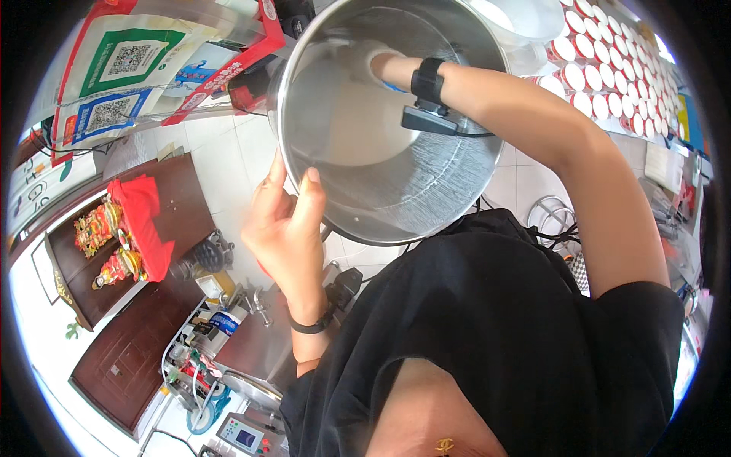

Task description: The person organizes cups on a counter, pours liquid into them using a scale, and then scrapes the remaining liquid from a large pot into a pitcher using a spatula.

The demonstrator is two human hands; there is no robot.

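Note:
A large, deep stainless steel pot [426, 175] fills the upper middle of the head view, its mouth turned toward me. Cloudy, whitish liquid [343, 114] covers part of its inside. On the near left rim, my left hand [288, 221] grips the pot, thumb over the edge and fingers around the outer wall. My right arm reaches down into the pot from the right. Only the back part of my right hand [387, 70] shows; its fingers are hidden in the liquid, so whether they hold anything cannot be told. Dark bands with small devices are strapped to both wrists.
Rows of red-and-white cups [598, 76] stand at the upper right beside clear plastic tubs [525, 21]. A sign with square codes [126, 61] hangs at the upper left. Lower left are a sink faucet [259, 307] and a control panel [245, 438]. A wire stand [552, 215] sits on the floor.

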